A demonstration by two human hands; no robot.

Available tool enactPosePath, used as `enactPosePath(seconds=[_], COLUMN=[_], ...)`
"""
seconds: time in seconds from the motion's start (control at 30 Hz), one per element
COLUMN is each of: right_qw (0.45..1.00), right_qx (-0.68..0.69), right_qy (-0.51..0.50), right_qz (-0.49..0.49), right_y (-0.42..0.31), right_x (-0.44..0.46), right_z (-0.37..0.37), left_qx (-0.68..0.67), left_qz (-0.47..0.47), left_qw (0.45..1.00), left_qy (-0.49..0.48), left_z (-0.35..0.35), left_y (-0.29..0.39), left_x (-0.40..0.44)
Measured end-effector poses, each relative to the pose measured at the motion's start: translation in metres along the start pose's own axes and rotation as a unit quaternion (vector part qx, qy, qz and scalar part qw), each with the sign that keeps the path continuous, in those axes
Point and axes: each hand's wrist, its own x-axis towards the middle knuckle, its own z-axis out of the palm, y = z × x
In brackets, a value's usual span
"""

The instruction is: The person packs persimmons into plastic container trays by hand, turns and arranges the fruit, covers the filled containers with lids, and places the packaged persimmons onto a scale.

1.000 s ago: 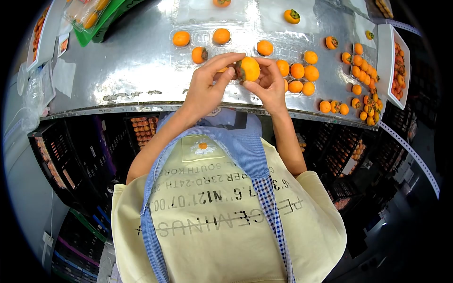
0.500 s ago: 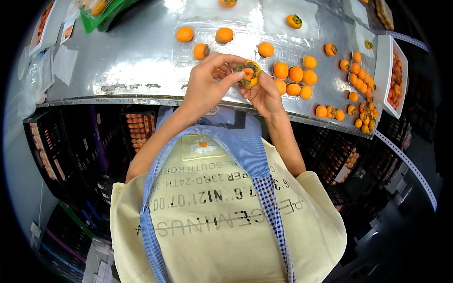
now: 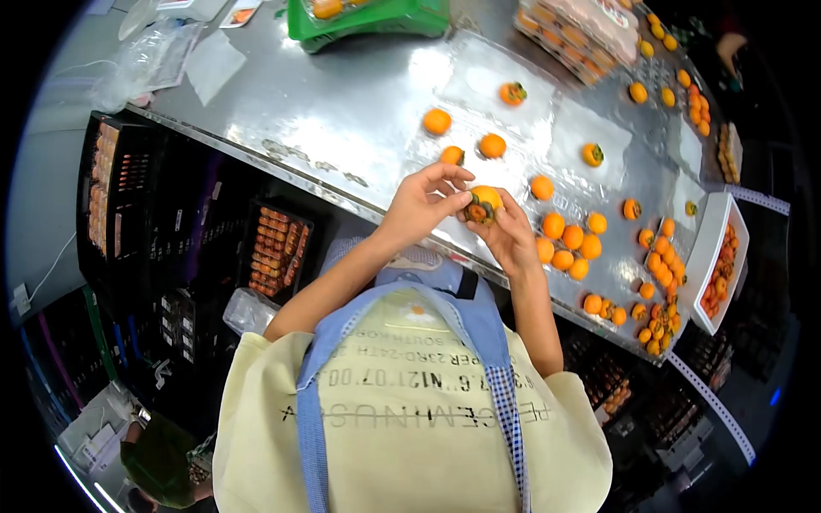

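Observation:
My right hand (image 3: 516, 238) holds an orange persimmon (image 3: 489, 197) near the table's front edge, its brown-green calyx turned down toward me. Beside it, my left hand (image 3: 421, 203) has its fingers stretched out above the fruit and apart from the thumb. The left thumb tip is at the calyx edge; whether it presses there I cannot tell. Just past my hands, several persimmons (image 3: 492, 146) sit in a clear plastic tray (image 3: 513, 175). A fuller group of persimmons (image 3: 572, 234) is in a clear tray right of my right hand.
A green scale-like stand (image 3: 372, 24) is at the back. Stacked clear packs of persimmons (image 3: 581, 38) stand far right. A white box of persimmons (image 3: 703, 318) borders the table's right end. Dark crates (image 3: 275, 250) are below. Another person (image 3: 160, 457) is at lower left.
My view has turned, so the table now slants and more of its back shows. The left fingers have come off the persimmon's side, and the calyx has tipped downward.

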Motion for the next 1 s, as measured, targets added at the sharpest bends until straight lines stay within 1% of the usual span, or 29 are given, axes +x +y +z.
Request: enactPosePath(seconds=[0.07, 0.1, 0.13, 0.2, 0.27, 0.3, 0.33, 0.4, 0.53, 0.63, 0.73, 0.83, 0.9, 1.0], right_qw=[0.999, 0.998, 0.997, 0.996, 0.995, 0.992, 0.993, 0.994, 0.99, 0.987, 0.985, 0.985, 0.983, 0.988], right_qx=[-0.031, -0.045, -0.058, -0.035, -0.006, 0.003, 0.003, 0.005, -0.035, -0.053, -0.058, -0.078, -0.099, -0.093], right_qy=[0.014, 0.025, 0.038, 0.06, 0.074, 0.101, 0.096, 0.088, 0.098, 0.106, 0.116, 0.114, 0.119, 0.113], right_qz=[-0.014, -0.023, -0.031, -0.05, -0.065, -0.073, -0.072, -0.071, -0.095, -0.106, -0.115, -0.102, -0.094, -0.057], right_y=[0.001, 0.005, 0.011, 0.026, 0.04, 0.052, 0.059, 0.071, 0.09, 0.093, 0.099, 0.1, 0.096, 0.084], right_x=[0.008, 0.013, 0.02, 0.035, 0.05, 0.058, 0.067, 0.085, 0.12, 0.135, 0.145, 0.15, 0.157, 0.172], right_z=[0.013, 0.019, 0.025, 0.04, 0.059, 0.069, 0.079, 0.099, 0.141, 0.168, 0.184, 0.184, 0.188, 0.2], left_qx=[0.053, 0.034, 0.088, 0.178, 0.295, 0.346, 0.385, 0.491, 0.569, 0.637, 0.658, 0.644, 0.638, 0.614], left_qz=[0.058, 0.059, 0.105, 0.184, 0.253, 0.305, 0.325, 0.38, 0.441, 0.465, 0.506, 0.533, 0.53, 0.541], left_qw=[0.996, 0.996, 0.987, 0.957, 0.901, 0.863, 0.84, 0.756, 0.681, 0.61, 0.558, 0.543, 0.549, 0.561], left_qy=[0.03, 0.06, 0.082, 0.134, 0.193, 0.204, 0.2, 0.208, 0.135, 0.072, -0.008, -0.075, -0.099, -0.127], left_z=[-0.026, -0.042, -0.065, -0.114, -0.166, -0.191, -0.215, -0.255, -0.305, -0.32, -0.325, -0.329, -0.331, -0.333], left_y=[0.009, 0.015, 0.019, 0.034, 0.058, 0.073, 0.086, 0.106, 0.136, 0.146, 0.155, 0.158, 0.162, 0.173], left_x=[0.01, 0.018, 0.028, 0.049, 0.07, 0.082, 0.094, 0.121, 0.171, 0.203, 0.226, 0.24, 0.244, 0.245])
